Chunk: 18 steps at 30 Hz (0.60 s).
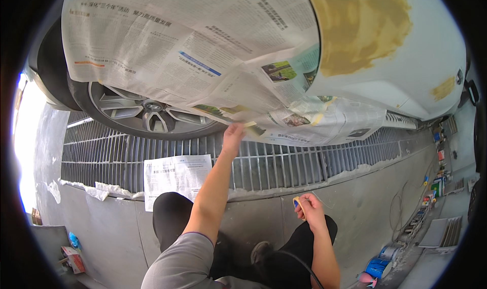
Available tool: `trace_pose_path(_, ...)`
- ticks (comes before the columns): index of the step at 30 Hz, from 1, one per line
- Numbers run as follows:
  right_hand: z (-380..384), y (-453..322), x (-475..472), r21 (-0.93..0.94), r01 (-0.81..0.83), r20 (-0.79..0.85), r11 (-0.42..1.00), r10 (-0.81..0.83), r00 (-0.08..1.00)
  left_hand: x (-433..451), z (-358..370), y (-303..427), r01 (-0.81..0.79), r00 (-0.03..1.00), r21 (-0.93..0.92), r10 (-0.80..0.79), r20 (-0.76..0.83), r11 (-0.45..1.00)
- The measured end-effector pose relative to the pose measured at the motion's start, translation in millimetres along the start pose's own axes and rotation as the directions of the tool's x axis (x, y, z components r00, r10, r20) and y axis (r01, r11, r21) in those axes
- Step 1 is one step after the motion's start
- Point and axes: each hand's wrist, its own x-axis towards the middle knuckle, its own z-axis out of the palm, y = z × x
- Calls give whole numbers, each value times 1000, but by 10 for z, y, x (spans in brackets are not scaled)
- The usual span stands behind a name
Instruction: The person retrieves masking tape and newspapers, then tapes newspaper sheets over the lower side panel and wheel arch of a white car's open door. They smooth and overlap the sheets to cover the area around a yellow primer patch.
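Note:
Newspaper sheets [152, 34] cover the side of a white car, hanging over the upper part of its wheel [152, 106]. A lower newspaper [335, 118] wraps the sill, with pale yellow tape pieces [317, 118] across the overlap. My left hand [234, 135] is at the sheets' lower edge beside the tyre. Its fingertips are closed at the end of a short strip of masking tape [250, 124]; the exact grip is partly hidden. Above my right knee, my right hand [315, 209] grips a roll of masking tape [299, 207] with a blue core.
Metal floor grating [281, 167] runs beneath the car. A loose newspaper sheet [177, 175] lies by my left knee, partly over the grating. Yellowish filler patches [357, 26] mark the white body panel [426, 30]. Blue cans [378, 267] and a coiled hose [397, 213] lie at right.

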Motion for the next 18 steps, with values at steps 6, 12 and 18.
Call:
trace_pose_path(6, 460, -168, 301, -349, 59, 168, 935, 0, 986, -84, -173, 72, -17, 1000, -101, 18, 8, 995)
trace_pose_path(12, 1620, -1055, 1474, -556, 323, 323, 766, -159, 933, -209, -290, 322, -20, 999, -272, 8, -42, 962)
trace_pose_path(18, 2363, -1310, 2332, -805, 548, 339, 227, -583, 739, -328, -451, 543, 15, 997, -533, -56, -60, 846)
